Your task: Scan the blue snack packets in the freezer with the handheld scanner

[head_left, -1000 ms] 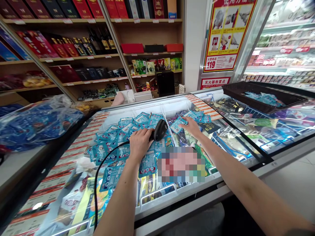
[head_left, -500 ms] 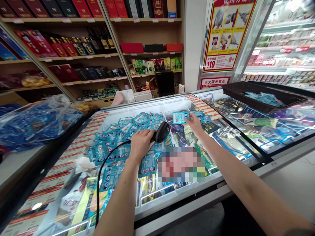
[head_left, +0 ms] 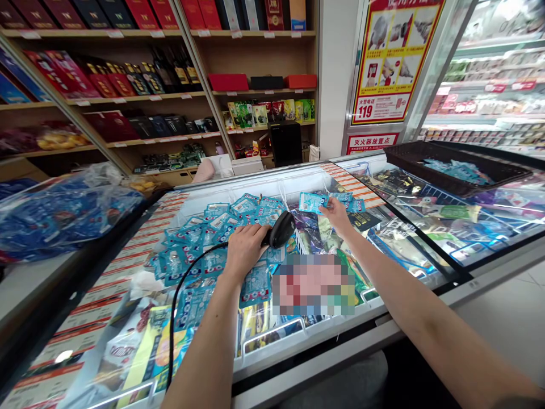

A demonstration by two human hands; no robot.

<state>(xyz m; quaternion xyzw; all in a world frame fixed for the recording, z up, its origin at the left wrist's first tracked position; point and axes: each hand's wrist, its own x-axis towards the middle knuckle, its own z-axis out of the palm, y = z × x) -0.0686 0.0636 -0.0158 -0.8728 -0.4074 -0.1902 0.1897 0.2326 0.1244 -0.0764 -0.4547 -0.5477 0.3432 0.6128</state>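
At the far left we see a clear plastic bag (head_left: 63, 213) full of blue packets, lying beside the open chest freezer (head_left: 298, 341). Behind the bag, wooden shelves (head_left: 140, 97) carry red and dark gift boxes.

Inside the freezer, the left compartment holds a loose pile of teal packets (head_left: 200, 244), spread over other wrapped goods. A black cable (head_left: 172, 318) climbs from the front rim, curves over that pile and passes under our wrist.

Our left hand (head_left: 244, 247) hovers over the right edge of the pile. It is closed around the handle of a black barcode scanner (head_left: 280, 229), knuckles up. The scanner's head sticks out to the right, above the wire divider between the two compartments.

Just beyond the scanner's head, and not touching it, is a single teal packet (head_left: 312, 201). Our right hand (head_left: 338, 216) pinches it by its right edge between thumb and fingers, holding it lifted above the mixed goods of the right compartment. Its printed face is turned towards us and the scanner. A blurred patch covers part of the goods nearer to us.

Further right, a black basket (head_left: 451, 167) sits on the glass lid of the neighbouring freezer, with more teal packets lying in it. A red poster (head_left: 392, 57) hangs on the wall behind.
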